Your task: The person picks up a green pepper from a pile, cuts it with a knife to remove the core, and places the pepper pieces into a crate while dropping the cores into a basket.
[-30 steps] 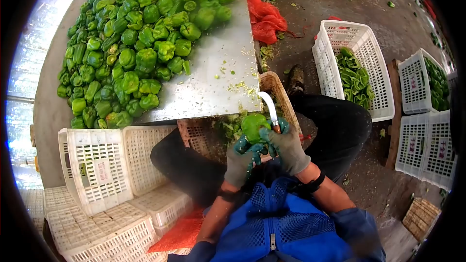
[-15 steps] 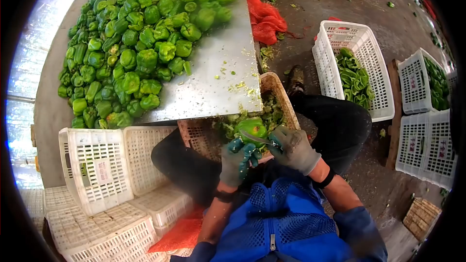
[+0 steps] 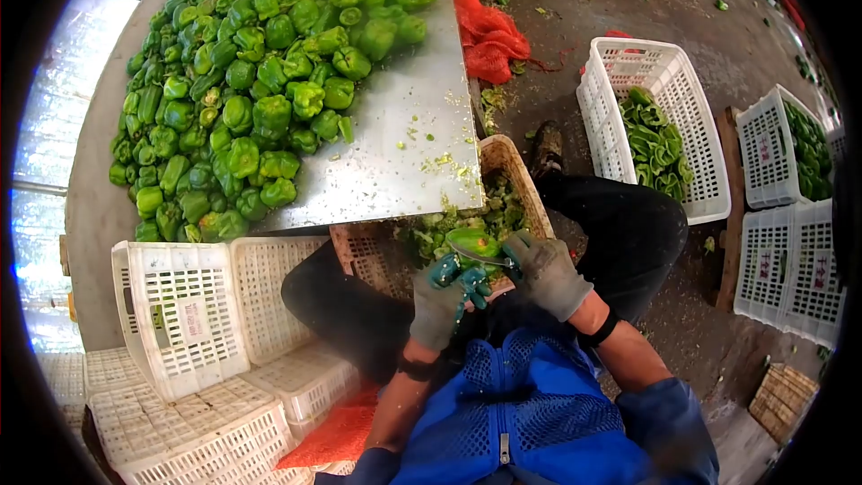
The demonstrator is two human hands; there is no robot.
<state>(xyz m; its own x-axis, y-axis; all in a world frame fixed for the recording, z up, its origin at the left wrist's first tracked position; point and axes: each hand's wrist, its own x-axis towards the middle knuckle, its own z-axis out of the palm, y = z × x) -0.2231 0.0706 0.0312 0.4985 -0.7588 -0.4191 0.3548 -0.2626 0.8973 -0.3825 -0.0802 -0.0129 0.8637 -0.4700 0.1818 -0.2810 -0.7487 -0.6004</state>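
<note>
Over a crate in my lap, my gloved left hand (image 3: 444,296) has its fingers curled at the near side of a green bell pepper (image 3: 469,241). My gloved right hand (image 3: 546,275) is closed on a small curved knife (image 3: 483,258), its handle hidden in the fist. The blade points left and lies across the near face of the pepper. Beneath the hands, the worn crate (image 3: 541,207) holds green pepper scraps (image 3: 508,207), partly covered by the hands.
A large heap of green peppers (image 3: 242,117) covers much of the metal table (image 3: 395,153). To the right stands a white crate (image 3: 709,154) with cut peppers (image 3: 655,145); more filled crates (image 3: 763,171) are beyond. Stacked crates (image 3: 184,319) stand left. Red netting (image 3: 489,36) lies behind the table corner.
The pepper has turned or tilted and shows a narrower shape above the blade. My left hand has shifted slightly right; my right hand has barely moved.
</note>
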